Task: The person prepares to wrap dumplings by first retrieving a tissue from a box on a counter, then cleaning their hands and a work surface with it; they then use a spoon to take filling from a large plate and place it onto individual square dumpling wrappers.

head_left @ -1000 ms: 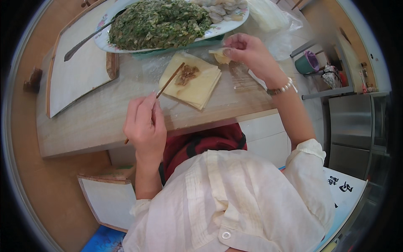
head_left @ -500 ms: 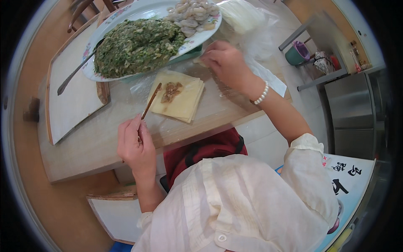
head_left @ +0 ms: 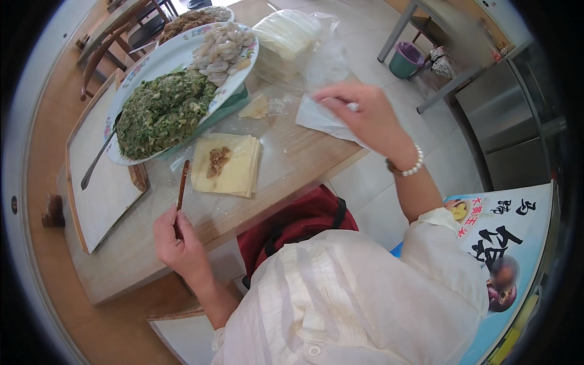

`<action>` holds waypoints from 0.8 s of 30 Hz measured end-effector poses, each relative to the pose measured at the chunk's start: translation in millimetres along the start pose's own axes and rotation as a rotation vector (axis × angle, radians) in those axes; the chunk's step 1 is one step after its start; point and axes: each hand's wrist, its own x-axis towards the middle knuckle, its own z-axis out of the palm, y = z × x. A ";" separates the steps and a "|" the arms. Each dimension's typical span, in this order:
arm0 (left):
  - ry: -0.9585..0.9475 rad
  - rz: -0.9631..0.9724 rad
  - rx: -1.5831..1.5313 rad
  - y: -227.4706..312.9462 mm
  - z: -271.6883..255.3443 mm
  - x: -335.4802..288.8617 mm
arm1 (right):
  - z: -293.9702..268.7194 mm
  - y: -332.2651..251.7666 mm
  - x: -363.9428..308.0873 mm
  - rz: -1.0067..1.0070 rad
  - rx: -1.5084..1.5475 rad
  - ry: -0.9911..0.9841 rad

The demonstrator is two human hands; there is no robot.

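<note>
My left hand [head_left: 178,240] is closed around a thin brown stick [head_left: 183,185], its tip pointing up beside a stack of square yellow dough wrappers [head_left: 234,177]. A small heap of brownish filling [head_left: 218,162] sits on the top wrapper. My right hand [head_left: 368,115] is raised over a white sheet [head_left: 316,115] near the table's right edge. Its fingers are pinched, with a small white bit showing between them that I cannot make out. A loose piece of wrapper [head_left: 255,108] lies on the floured tabletop to the left of that hand.
A large flowered plate [head_left: 159,61] holds green minced filling [head_left: 161,106], shrimp [head_left: 222,53] and a spoon [head_left: 100,155]. Behind are another plate of brown filling [head_left: 185,27] and a plastic bag [head_left: 289,36]. A white board [head_left: 100,173] lies left. A red bag [head_left: 292,219] is below the table edge.
My right hand has moved right, away from the wrapper piece beside the plate, to above the white sheet. My left hand still holds the stick. The whole view has shifted.
</note>
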 end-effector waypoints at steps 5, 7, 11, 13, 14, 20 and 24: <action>-0.016 0.063 -0.002 8.2 0.5 5.2 | -28.4 45.4 -28.4 0.012 -0.321 0.058; -0.005 0.072 -0.011 10.8 0.4 5.6 | -21.8 59.8 -39.7 -0.087 -0.442 -0.001; 0.007 0.088 -0.029 10.8 0.9 4.5 | 1.5 57.2 -52.9 -0.080 -0.467 -0.033; 0.006 0.092 -0.039 12.0 1.6 3.6 | 17.3 45.9 -48.1 -0.029 -0.448 -0.085; 0.003 0.094 -0.044 13.9 1.4 4.0 | 26.4 40.8 -44.0 -0.042 -0.431 -0.083; -0.007 0.088 -0.069 17.2 -1.1 5.0 | 67.6 40.5 -9.4 -0.183 -0.423 -0.001; -0.006 0.072 -0.109 11.2 -1.0 4.7 | 81.5 40.7 -0.5 -0.189 -0.263 -0.102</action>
